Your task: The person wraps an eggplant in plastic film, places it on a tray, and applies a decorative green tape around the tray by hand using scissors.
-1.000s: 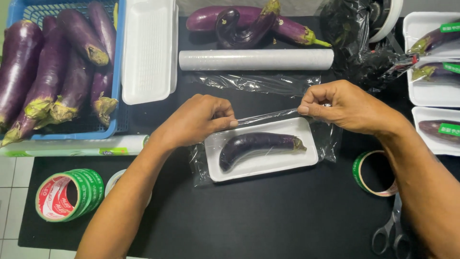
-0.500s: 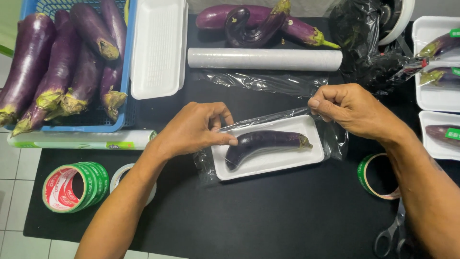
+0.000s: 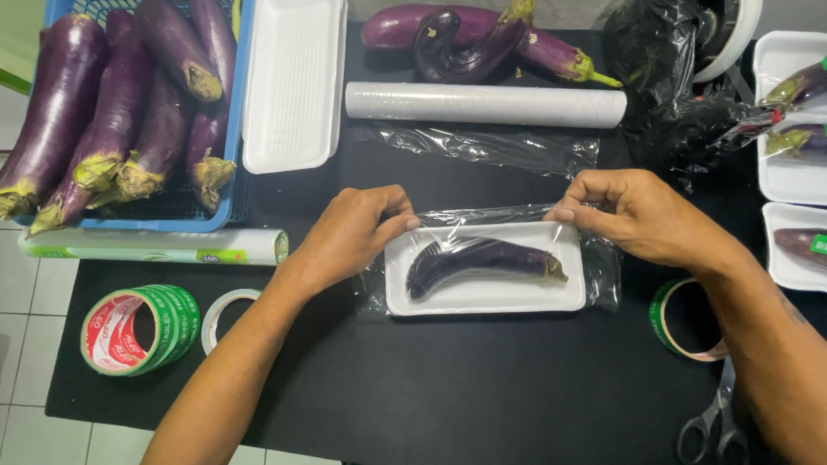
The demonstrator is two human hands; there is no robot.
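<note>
- A white foam tray was laid on the black counter, between the two hands, with one purple eggplant lying lengthwise in it.
- A sheet of clear film was drawn over the tray and the eggplant.
- The left hand was set at the tray's upper left corner, its fingers closed on the film's edge.
- The right hand was set at the tray's upper right corner, and the film was pinched between its thumb and fingers.
- The eggplant was kept just below the line joining both hands, touched by neither.
- A roll of film was lying beyond the tray, well apart from the hands.
- A blue basket of eggplants was placed at the far left.
- Green tape rolls were seen near the left forearm, and scissors by the right.
</note>
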